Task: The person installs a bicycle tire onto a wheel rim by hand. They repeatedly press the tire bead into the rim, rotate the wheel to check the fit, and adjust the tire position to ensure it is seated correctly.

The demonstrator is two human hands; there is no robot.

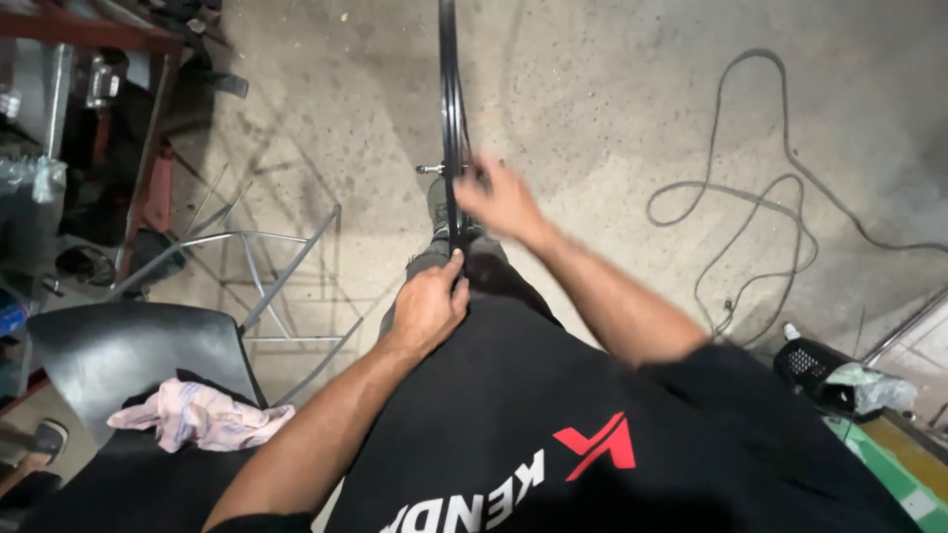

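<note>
So the person stands over a thin black bicycle wheel (452,118), seen edge-on, running straight up the frame toward 12 o'clock from their lap. The left hand (427,308) is wrapped shut around the near end of the rim, right against the black shirt, so that grip looks firm and fully closed on the wheel. The right hand (502,200) sits further up, at about 1 o'clock from the left one, beside the silver axle stub (431,169) that pokes out toward 9 o'clock. That hand is motion-blurred, fingers look loosely curled at the hub, but whether it actually pinches anything can't be told.

Judging from this, the step in hand looks like work at the hub while the left steadies the rim. To do it well, the left hand probably wants to keep the wheel clamped against the body so it doesn't twist, and the right should work square to the axle rather than at an angle.

Around them: bare concrete floor (612,89), a loose dark cable (750,197) looping at 3 o'clock, a black moulded chair seat (118,345) with a pink crumpled rag (202,415) at 8 o'clock, and a grey wire frame rack (257,266) at 9 o'clock. The cable is well apart from the feet.
</note>
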